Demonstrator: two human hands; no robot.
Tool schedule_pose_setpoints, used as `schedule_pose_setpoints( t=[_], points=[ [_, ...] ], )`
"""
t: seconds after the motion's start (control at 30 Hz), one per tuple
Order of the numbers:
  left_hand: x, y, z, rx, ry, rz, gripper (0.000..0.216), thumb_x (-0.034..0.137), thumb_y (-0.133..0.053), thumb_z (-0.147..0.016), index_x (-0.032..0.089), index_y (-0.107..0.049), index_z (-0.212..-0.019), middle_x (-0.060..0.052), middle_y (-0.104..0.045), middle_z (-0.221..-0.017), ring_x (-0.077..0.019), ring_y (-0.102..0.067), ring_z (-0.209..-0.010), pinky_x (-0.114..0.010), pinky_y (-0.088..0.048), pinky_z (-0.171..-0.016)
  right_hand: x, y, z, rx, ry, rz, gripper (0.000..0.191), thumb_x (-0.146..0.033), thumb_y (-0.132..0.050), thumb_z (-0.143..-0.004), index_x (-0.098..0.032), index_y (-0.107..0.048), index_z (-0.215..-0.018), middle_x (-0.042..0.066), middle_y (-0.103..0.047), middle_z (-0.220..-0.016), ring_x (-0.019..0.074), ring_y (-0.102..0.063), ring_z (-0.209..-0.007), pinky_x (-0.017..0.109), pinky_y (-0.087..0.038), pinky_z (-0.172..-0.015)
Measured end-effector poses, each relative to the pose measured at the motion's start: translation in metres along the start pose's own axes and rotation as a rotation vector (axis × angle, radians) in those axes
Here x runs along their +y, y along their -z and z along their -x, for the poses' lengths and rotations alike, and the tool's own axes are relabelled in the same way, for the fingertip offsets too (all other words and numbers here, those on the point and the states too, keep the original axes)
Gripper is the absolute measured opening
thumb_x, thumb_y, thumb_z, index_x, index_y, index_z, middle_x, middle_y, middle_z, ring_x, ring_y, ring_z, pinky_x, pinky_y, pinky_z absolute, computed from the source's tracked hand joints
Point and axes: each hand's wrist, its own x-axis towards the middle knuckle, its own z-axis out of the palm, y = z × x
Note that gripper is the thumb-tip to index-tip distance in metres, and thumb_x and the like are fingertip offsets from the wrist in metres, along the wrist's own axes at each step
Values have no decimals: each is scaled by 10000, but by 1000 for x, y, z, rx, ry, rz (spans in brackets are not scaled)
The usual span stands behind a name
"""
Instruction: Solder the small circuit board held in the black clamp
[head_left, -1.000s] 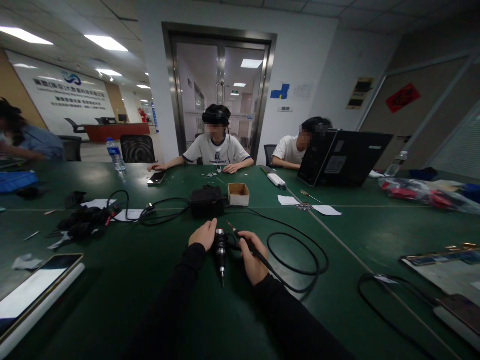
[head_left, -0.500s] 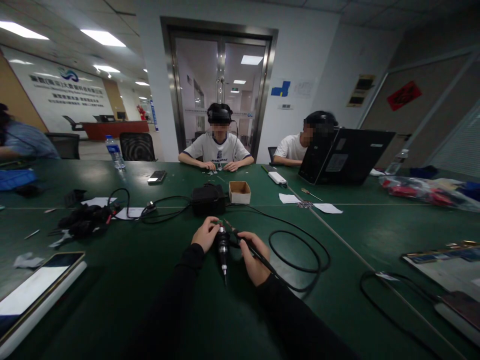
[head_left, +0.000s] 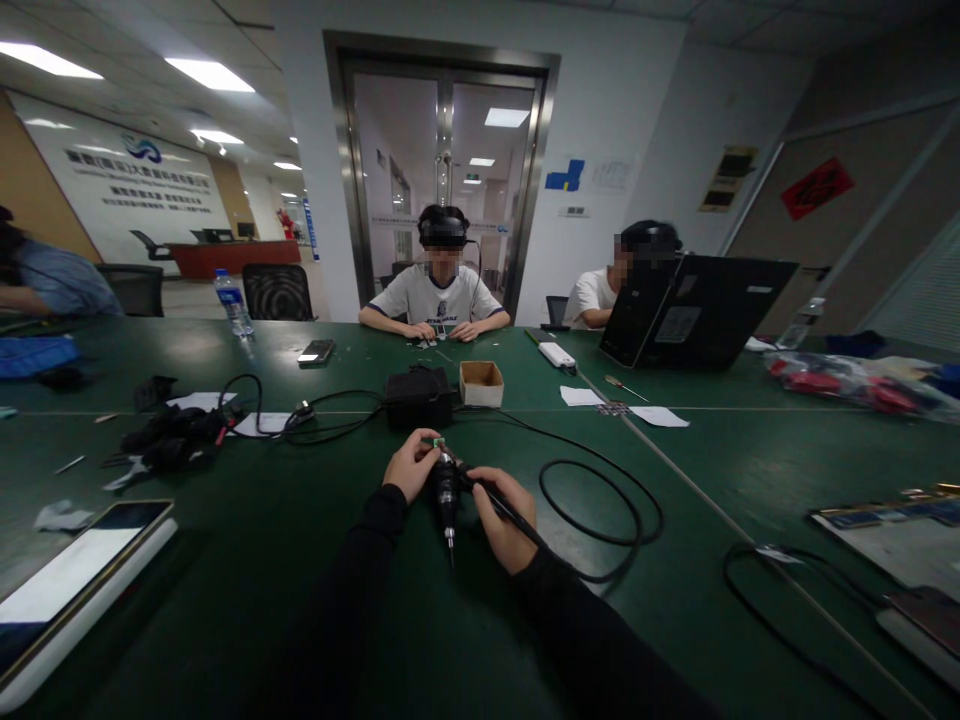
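Two hands meet at the near middle of the green table (head_left: 225, 600). The left hand (head_left: 409, 468) curls its fingers round the far end of a black cylindrical tool (head_left: 447, 490), which lies on the table with its metal tip pointing toward the wearer. The right hand (head_left: 501, 515) grips a thin black probe (head_left: 504, 508) like a pen, tip laid against the tool's far end beside a small green part (head_left: 437, 441). The tool looks rigid and fairly dense, likely steady if gripped on the knurled body rather than the thin tip; the probe looks light and its tip looks delicate, so the shaft is the place to hold. A cable loop (head_left: 600, 520) trails right of the probe. Farther off sit a black box (head_left: 418, 397) and a cardboard box (head_left: 481, 383); a phone (head_left: 75, 560) lies near left, a laptop (head_left: 697, 315) far right.
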Motion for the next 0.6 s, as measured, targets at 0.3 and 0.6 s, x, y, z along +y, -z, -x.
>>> schedule_pose_setpoints(
  t=[0.3, 0.6],
  points=[
    [0, -2, 0, 3, -14, -3, 243, 303, -585, -795, 221, -588, -1024, -22, -726, -870, -193, -689, -850, -329, -514, -866, -2, 0, 0, -8, 7, 0, 163, -210, -564, -878, -204, -710, -950, 54, -743, -948, 199, -697, -878, 300, -537, -807],
    [-1, -2, -1, 5, -10, 32, 258, 323, -598, -784, 224, -583, -1021, -19, -728, -884, -193, -689, -869, -327, -508, -884, -1, 1, 0, 23, -14, 7, 157, -216, -564, -866, -205, -707, -932, 51, -743, -923, 202, -698, -851, 295, -540, -777]
  ],
)
